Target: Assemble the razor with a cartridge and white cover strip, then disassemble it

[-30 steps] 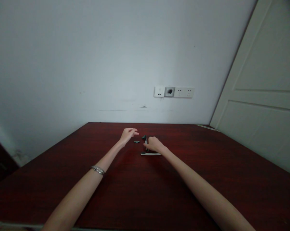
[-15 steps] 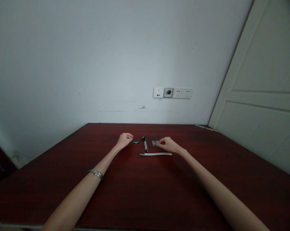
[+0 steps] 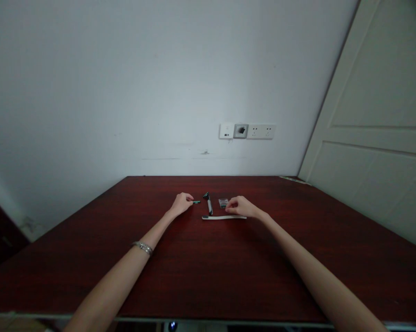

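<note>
My left hand (image 3: 182,203) lies on the dark red table (image 3: 208,267) with its fingers curled. Its fingertips pinch the end of a small dark green piece (image 3: 196,202). Just to the right lies a black razor handle (image 3: 209,204), pointing away from me. A small clear box (image 3: 223,202) sits beyond it. My right hand (image 3: 241,207) has its fingers bent together, with the tips against the box's near right edge. A long white strip (image 3: 224,217) lies crosswise in front of the razor, right under my right hand.
A white wall (image 3: 125,92) stands behind the table, with a row of wall sockets (image 3: 247,131) above the far edge. A pale door (image 3: 377,129) stands at the right. I wear a metal bracelet (image 3: 142,247) on my left wrist.
My right hand left the razor and moved right to the clear box, uncovering the white strip. My left hand curled shut and closed in on the small dark piece.
</note>
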Tool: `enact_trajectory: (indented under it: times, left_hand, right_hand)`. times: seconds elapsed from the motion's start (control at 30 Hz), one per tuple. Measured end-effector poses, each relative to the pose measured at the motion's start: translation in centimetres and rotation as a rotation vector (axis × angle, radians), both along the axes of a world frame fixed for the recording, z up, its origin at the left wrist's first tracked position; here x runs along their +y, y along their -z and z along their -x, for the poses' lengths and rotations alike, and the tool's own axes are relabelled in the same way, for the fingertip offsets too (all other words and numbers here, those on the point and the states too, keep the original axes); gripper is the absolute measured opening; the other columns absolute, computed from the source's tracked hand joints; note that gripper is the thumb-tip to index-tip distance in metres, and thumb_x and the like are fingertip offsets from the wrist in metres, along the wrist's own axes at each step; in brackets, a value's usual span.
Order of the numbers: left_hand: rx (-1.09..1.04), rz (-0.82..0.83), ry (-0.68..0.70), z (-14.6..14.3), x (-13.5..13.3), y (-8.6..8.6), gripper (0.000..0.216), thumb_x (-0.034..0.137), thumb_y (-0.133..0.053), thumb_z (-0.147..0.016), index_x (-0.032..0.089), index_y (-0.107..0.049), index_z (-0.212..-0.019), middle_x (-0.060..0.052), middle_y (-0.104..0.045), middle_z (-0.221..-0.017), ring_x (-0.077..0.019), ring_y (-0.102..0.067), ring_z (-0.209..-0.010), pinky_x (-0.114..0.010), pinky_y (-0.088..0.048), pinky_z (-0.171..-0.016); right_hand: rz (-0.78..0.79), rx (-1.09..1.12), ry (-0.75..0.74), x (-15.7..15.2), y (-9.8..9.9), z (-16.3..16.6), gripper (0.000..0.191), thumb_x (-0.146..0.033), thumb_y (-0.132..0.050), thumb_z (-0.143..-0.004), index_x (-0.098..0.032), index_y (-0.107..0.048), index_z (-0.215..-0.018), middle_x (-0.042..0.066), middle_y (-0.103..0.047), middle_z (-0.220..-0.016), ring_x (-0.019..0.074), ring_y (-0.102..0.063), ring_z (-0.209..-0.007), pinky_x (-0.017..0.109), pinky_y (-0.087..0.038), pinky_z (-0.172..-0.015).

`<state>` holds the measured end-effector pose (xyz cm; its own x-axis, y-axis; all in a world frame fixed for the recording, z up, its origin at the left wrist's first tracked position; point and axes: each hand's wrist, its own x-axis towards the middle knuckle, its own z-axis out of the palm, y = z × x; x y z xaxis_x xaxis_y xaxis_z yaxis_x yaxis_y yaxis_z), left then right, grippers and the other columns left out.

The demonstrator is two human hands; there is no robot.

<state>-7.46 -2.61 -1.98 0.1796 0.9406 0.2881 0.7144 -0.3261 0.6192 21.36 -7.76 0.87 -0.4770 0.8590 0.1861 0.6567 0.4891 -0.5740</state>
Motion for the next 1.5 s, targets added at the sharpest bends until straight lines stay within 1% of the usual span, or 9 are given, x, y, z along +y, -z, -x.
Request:
enact_trajectory:
  times: [0.13,0.3,0.4,0.57,0.7,0.87,1.2,1.33,1.5]
  left_hand:
    - [0.035,-0.027,0.027,0.1,0.1,0.6,0.018,0.023,-0.060,-0.069,0.019,-0.071,-0.083,-0.007,-0.069,-0.087,-0.0209,-0.061,-0.083,-0.028,-0.044,-0.076]
    - [0.098,-0.063,0.015,0.3,0.5,1.3,0.020,0.028,-0.060,-0.071,0.018,-0.071,-0.083,-0.008,-0.067,-0.090,-0.0214,-0.060,-0.084,-0.027,-0.043,-0.075]
    - [0.082,-0.085,0.032,0.5,0.7,1.4,0.020,0.031,-0.061,-0.069,0.018,-0.072,-0.081,-0.008,-0.067,-0.088,-0.0217,-0.058,-0.083,-0.028,-0.043,-0.076]
    - [0.023,-0.104,0.032,0.7,0.7,1.5,0.015,0.028,-0.064,-0.067,0.019,-0.072,-0.076,-0.008,-0.066,-0.084,-0.0224,-0.057,-0.083,-0.029,-0.042,-0.079]
    - [0.074,-0.122,0.038,0.6,0.6,1.3,0.015,0.025,-0.062,-0.070,0.018,-0.072,-0.077,-0.009,-0.065,-0.085,-0.0229,-0.058,-0.082,-0.030,-0.043,-0.078]
    - [0.112,-0.109,0.004,0.3,0.3,1.0,0.017,0.027,-0.061,-0.072,0.018,-0.072,-0.080,-0.009,-0.065,-0.088,-0.0219,-0.058,-0.085,-0.028,-0.043,-0.079]
    - [0.043,-0.094,-0.024,0.4,0.5,1.5,0.016,0.027,-0.061,-0.071,0.018,-0.072,-0.078,-0.008,-0.066,-0.088,-0.0204,-0.058,-0.084,-0.027,-0.043,-0.076]
    - [0.045,-0.163,0.023,0.2,0.2,0.5,0.017,0.028,-0.059,-0.074,0.017,-0.071,-0.078,-0.008,-0.066,-0.087,-0.0191,-0.059,-0.082,-0.027,-0.043,-0.076]
    - [0.010,-0.287,0.182,-1.6,-1.8,-2.2,0.018,0.029,-0.056,-0.077,0.016,-0.069,-0.080,-0.006,-0.065,-0.083,-0.0167,-0.058,-0.076,-0.027,-0.043,-0.073]
  right_hand:
    - [-0.007,0.014,0.032,0.5,0.6,-0.4,0.024,-0.030,-0.057,-0.072,-0.013,-0.072,-0.079,0.007,-0.070,-0.081,0.0165,-0.061,-0.072,0.025,-0.044,-0.069]
    - [-0.031,0.011,0.051,0.8,0.8,-0.6,0.025,-0.031,-0.056,-0.072,-0.013,-0.072,-0.078,0.006,-0.070,-0.079,0.0165,-0.061,-0.071,0.025,-0.044,-0.068]
    - [-0.028,0.013,0.059,0.8,0.7,-0.6,0.025,-0.031,-0.056,-0.072,-0.013,-0.072,-0.077,0.006,-0.070,-0.079,0.0166,-0.060,-0.072,0.025,-0.044,-0.068]
    - [-0.024,0.015,0.051,0.8,0.9,-0.6,0.025,-0.031,-0.055,-0.072,-0.013,-0.072,-0.076,0.006,-0.070,-0.078,0.0166,-0.060,-0.072,0.024,-0.043,-0.067]
    - [-0.022,0.014,0.046,1.0,1.2,-0.7,0.026,-0.031,-0.054,-0.073,-0.012,-0.072,-0.077,0.006,-0.070,-0.076,0.0163,-0.060,-0.069,0.024,-0.043,-0.066]
    - [-0.012,0.011,0.060,1.1,1.4,-0.7,0.027,-0.032,-0.054,-0.072,-0.012,-0.072,-0.077,0.005,-0.069,-0.075,0.0161,-0.060,-0.068,0.024,-0.043,-0.065]
    - [-0.069,0.063,0.084,0.6,0.7,-0.9,0.033,-0.037,-0.051,-0.076,-0.011,-0.071,-0.078,0.005,-0.068,-0.074,0.0164,-0.058,-0.068,0.024,-0.042,-0.063]
    - [-0.088,0.170,0.127,0.5,0.5,-0.6,0.033,-0.037,-0.048,-0.077,-0.012,-0.070,-0.082,0.005,-0.068,-0.077,0.0160,-0.059,-0.070,0.025,-0.043,-0.066]
    - [-0.136,0.289,0.183,0.3,-0.3,0.5,0.033,-0.039,-0.050,-0.078,-0.013,-0.069,-0.088,0.006,-0.069,-0.082,0.0171,-0.061,-0.074,0.026,-0.045,-0.070]
